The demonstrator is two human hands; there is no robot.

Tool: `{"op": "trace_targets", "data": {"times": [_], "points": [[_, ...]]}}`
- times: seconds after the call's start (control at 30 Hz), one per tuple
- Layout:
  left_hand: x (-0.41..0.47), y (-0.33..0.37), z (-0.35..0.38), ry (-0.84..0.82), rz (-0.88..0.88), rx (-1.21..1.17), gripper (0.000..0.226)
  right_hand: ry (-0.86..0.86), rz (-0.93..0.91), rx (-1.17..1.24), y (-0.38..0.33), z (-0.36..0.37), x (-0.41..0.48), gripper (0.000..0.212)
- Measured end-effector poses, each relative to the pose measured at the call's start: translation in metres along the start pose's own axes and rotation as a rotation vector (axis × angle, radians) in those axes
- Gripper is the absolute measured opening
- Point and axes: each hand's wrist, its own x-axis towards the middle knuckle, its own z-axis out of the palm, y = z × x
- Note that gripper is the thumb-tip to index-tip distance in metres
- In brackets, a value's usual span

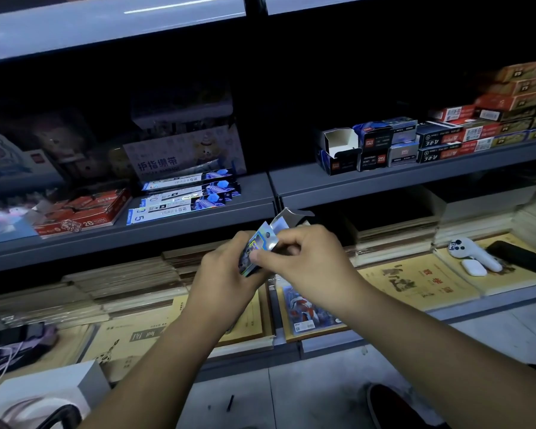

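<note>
A small shiny holographic card box [257, 247] with its top flap open is held up in front of the grey shelves. My left hand [226, 267] grips the box's lower body from the left. My right hand [304, 258] pinches the box's upper edge near the flap with thumb and forefinger. Both hands hide most of the box; only its top and its raised flap show.
The middle shelf [254, 187] carries blue pen packs [186, 196], a red box [81, 212] and stacked black and red boxes [430, 137]. The lower shelf holds stacks of yellow notebooks [415, 280], a white device [474, 252] and an earbud case [474, 267]. A white box [44, 391] sits at lower left.
</note>
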Motion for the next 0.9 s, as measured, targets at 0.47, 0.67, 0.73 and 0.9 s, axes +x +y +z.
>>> {"op": "trace_targets", "data": {"times": [0.47,0.67,0.73,0.9], "points": [[0.003,-0.028,-0.006,0.004,-0.265,-0.179,0.039,0.471,-0.101,0.527,-0.008,-0.052,0.017,0.012],[0.005,-0.033,-0.002,-0.018,-0.281,-0.302,0.035,0.488,-0.112,0.429,-0.003,-0.06,0.021,0.008],[0.005,-0.032,-0.001,-0.028,-0.26,-0.303,0.036,0.47,-0.143,0.373,-0.001,-0.06,0.022,0.007],[0.004,-0.032,0.001,-0.039,-0.219,-0.265,0.038,0.39,-0.195,0.218,-0.002,-0.059,0.019,0.005]]}}
